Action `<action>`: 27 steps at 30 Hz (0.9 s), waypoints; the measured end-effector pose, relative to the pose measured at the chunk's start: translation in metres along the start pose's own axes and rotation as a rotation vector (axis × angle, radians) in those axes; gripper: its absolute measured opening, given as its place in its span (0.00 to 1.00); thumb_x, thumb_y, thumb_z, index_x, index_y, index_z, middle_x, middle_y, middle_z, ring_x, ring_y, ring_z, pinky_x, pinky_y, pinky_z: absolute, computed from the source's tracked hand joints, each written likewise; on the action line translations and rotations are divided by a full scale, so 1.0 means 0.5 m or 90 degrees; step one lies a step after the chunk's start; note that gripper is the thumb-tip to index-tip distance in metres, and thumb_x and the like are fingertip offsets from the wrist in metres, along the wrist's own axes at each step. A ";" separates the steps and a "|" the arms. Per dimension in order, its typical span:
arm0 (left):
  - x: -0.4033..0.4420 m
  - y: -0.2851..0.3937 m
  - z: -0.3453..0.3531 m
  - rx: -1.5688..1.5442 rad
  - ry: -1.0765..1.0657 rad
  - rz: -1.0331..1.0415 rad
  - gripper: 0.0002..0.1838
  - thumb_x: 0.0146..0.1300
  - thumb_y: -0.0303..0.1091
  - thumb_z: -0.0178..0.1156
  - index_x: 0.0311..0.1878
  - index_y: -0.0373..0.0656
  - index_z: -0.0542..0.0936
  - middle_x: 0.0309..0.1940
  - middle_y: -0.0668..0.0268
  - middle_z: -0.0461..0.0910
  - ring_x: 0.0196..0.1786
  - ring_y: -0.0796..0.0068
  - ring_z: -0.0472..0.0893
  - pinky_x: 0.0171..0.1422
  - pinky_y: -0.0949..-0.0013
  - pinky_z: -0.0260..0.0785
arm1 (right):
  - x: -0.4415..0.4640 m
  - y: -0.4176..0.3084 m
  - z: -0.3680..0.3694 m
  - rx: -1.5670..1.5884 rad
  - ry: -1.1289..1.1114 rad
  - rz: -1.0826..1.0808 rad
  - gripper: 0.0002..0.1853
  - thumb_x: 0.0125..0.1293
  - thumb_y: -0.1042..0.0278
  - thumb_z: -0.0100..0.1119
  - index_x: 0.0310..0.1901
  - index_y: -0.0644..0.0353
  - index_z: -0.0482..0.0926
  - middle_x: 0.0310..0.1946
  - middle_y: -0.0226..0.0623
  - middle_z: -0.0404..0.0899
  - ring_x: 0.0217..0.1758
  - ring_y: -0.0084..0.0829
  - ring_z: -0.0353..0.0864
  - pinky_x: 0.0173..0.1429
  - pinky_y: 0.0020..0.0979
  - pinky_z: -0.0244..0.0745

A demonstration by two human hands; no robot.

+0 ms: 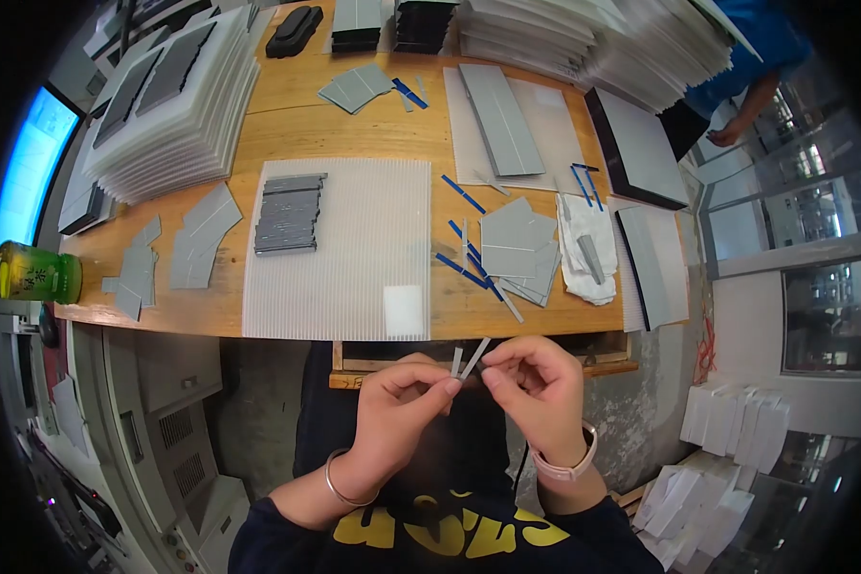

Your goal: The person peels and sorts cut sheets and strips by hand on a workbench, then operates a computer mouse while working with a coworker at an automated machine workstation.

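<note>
My left hand (pixel 400 404) and my right hand (pixel 541 390) are close together in front of the table's near edge. Two thin light-grey strips stick up in a V between them. The shorter strip (pixel 456 360) rises from the left fingertips, which are pinched shut. Leaning right, the longer strip (pixel 475 357) has its lower end at the left thumb and passes beside the right fingertips. My right thumb and forefinger are pressed together near it; what is between them is too small to make out. On the table ahead lies a ribbed translucent sheet (pixel 354 258) bearing a row of dark-grey strips (pixel 291 214).
Grey panels (pixel 509 241) and blue strips (pixel 461 271) lie right of the sheet, beside a white cloth (pixel 584 258). Stacked white sheets (pixel 182 124) and a green bottle (pixel 38 272) stand left. A person's arm (pixel 751 110) is at the far right. Below the table is an open drawer (pixel 488 373).
</note>
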State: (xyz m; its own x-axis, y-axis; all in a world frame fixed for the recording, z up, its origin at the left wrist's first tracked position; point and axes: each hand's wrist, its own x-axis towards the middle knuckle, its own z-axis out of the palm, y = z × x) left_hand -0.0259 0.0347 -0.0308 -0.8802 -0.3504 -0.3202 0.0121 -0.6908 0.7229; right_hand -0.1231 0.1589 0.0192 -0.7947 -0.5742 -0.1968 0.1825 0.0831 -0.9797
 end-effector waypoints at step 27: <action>-0.001 0.002 -0.005 0.224 0.005 0.098 0.06 0.53 0.19 0.66 0.36 0.33 0.84 0.30 0.65 0.79 0.32 0.80 0.77 0.36 0.79 0.69 | 0.003 0.011 -0.001 -0.117 -0.076 0.052 0.05 0.58 0.77 0.65 0.31 0.63 0.77 0.24 0.23 0.77 0.26 0.09 0.69 0.30 0.13 0.63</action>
State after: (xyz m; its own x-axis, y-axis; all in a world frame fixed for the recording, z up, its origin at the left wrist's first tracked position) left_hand -0.0240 0.0327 -0.0314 -0.8773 -0.4383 -0.1955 -0.0213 -0.3714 0.9282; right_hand -0.1237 0.1588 0.0136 -0.7056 -0.6510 -0.2801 0.1260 0.2736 -0.9535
